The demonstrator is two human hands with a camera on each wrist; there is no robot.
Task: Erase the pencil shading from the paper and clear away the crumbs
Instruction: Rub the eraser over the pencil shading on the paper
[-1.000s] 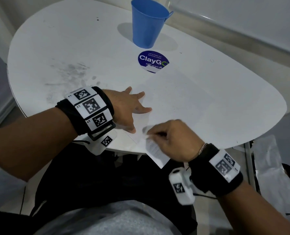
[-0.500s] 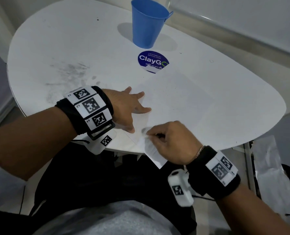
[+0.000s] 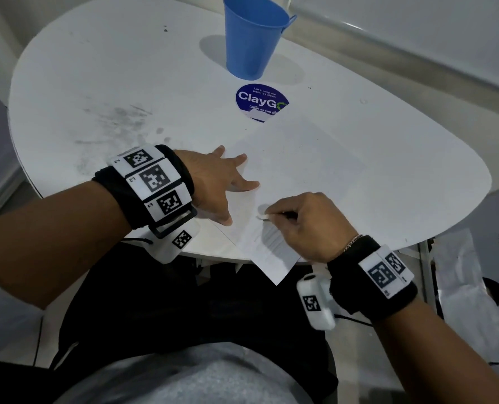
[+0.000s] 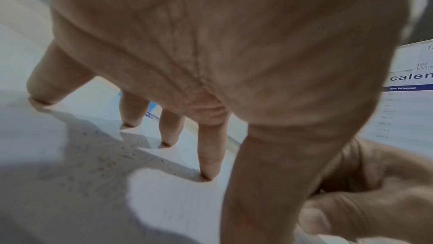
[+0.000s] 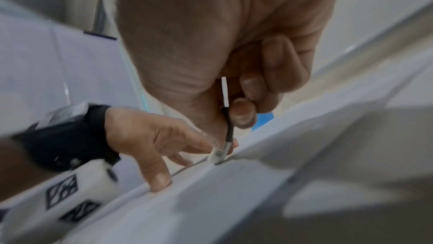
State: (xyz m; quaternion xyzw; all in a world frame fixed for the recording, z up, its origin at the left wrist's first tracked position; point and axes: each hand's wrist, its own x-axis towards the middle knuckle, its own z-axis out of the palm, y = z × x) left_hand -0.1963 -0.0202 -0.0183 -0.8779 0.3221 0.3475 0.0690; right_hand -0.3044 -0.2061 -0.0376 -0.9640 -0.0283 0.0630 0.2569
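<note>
1. A white paper [image 3: 300, 170] is laid flat on the white table [image 3: 125, 83], with its near corner hanging over the table edge.
2. The paper is pressed down by the left hand [image 3: 219, 185], which is spread wide with straight fingers [image 4: 208, 155] on the sheet's left edge.
3. A thin black and white stick with a small white eraser tip [image 5: 219, 154] is pinched in the curled right hand [image 3: 309, 225].
4. The eraser tip is set on the paper, just beside the left thumb.
5. Faint grey pencil shading [image 3: 268, 237] is seen on the paper near the right hand.
6. A blue cup [image 3: 251, 39] is stood at the far side, well apart from the hands.
7. A round blue sticker [image 3: 259, 100] is partly covered by the paper's far corner.
</note>
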